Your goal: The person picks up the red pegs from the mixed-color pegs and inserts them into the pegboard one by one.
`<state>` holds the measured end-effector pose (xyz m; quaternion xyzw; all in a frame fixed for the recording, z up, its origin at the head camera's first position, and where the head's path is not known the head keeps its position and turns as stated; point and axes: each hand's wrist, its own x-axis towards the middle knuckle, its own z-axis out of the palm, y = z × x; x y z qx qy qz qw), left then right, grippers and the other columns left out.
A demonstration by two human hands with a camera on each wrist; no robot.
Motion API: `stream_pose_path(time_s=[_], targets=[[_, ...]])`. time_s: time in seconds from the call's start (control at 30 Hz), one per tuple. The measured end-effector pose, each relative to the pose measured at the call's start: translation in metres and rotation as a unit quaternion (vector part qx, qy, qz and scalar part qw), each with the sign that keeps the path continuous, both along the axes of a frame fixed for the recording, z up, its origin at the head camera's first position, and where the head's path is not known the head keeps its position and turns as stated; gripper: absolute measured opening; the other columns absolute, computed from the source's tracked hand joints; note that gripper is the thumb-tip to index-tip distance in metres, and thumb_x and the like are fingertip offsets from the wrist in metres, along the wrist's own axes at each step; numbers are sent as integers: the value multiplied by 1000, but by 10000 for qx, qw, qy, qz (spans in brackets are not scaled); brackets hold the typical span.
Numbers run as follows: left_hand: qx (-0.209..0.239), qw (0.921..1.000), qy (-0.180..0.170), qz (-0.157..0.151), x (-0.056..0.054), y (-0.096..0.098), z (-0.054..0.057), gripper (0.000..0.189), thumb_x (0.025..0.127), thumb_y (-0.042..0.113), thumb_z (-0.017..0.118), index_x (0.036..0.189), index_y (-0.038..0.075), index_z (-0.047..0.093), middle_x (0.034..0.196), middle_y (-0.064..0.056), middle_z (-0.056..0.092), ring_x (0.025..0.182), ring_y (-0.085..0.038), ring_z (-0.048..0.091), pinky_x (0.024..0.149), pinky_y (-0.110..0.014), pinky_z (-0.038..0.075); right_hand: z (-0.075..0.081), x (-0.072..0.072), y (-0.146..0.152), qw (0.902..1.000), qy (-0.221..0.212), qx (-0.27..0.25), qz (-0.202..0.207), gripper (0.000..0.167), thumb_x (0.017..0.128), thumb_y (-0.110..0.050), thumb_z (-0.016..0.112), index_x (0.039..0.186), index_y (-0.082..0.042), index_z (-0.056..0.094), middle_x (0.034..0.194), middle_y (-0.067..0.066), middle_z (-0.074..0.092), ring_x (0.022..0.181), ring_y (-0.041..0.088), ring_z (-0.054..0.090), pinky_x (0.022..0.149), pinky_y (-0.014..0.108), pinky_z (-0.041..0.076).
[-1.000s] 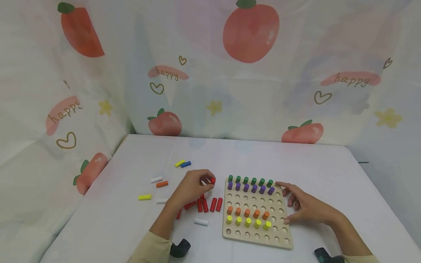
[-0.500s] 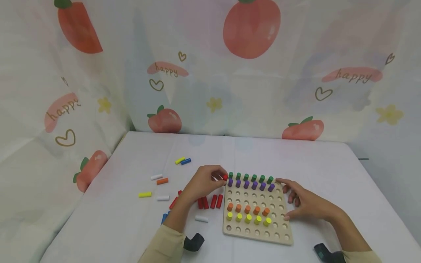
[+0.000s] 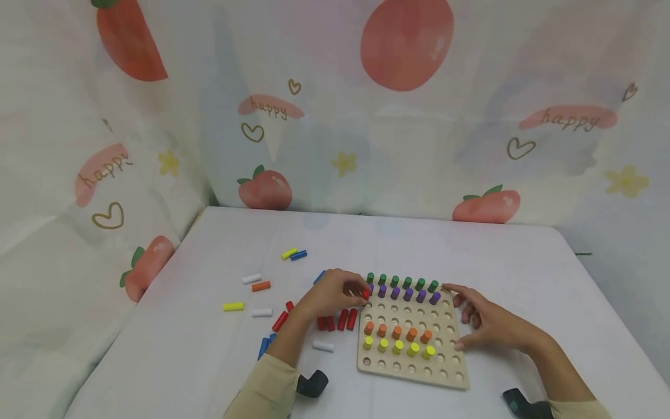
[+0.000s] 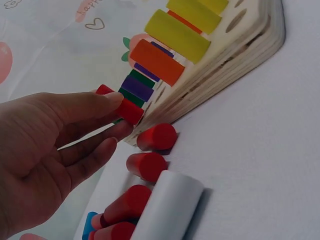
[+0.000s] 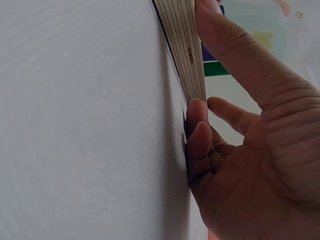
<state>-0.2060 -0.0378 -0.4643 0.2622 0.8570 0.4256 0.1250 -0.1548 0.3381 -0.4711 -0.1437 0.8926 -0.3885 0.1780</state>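
Observation:
My left hand [image 3: 331, 294] pinches a red peg [image 4: 132, 112] between thumb and fingertips. The peg is tilted at the left edge of the wooden pegboard [image 3: 405, 375], beside the left end of the purple row. Whether its lower end touches a hole cannot be told. My right hand [image 3: 494, 326] rests against the board's right side, index finger at the far corner and thumb lower down the edge. Green pegs [image 3: 407, 281] and purple pegs [image 3: 408, 294] stand in the far rows. Orange pegs [image 3: 397, 333] and yellow pegs [image 3: 398, 347] stand nearer, with bare holes between.
Left of the board lie loose red pegs [image 3: 352, 319], white pegs [image 3: 323, 346], blue pegs [image 3: 263, 348], a yellow peg [image 3: 233, 306] and an orange peg [image 3: 261, 286]. Farther back, another yellow peg [image 3: 289, 254] touches a blue peg [image 3: 299, 255].
My left hand has carried the red peg rightward from above the loose pegs to the board's left edge. My right hand has stayed at the board's right side.

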Motion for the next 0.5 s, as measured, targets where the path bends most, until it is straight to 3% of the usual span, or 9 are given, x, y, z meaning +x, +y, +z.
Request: stream_pose_path(time_s=[0.17, 0.5], targets=[[45, 9996, -64, -286, 0, 5, -4, 22, 91, 16, 83, 112, 19, 78, 95, 17, 69, 87, -6, 62, 81, -23, 53, -2, 5, 3, 10000, -42, -73, -50, 113, 68, -28, 98, 159, -16, 32, 120, 12, 44, 90, 21, 49, 70, 27, 45], [-81, 9998, 101, -159, 4, 7, -4, 23, 91, 16, 82, 114, 19, 78, 95, 17, 68, 87, -4, 61, 82, -22, 52, 0, 4, 4, 9998, 37, -171, 111, 111, 70, -27, 97, 159, -16, 31, 121, 11, 43, 88, 21, 49, 69, 27, 44]])
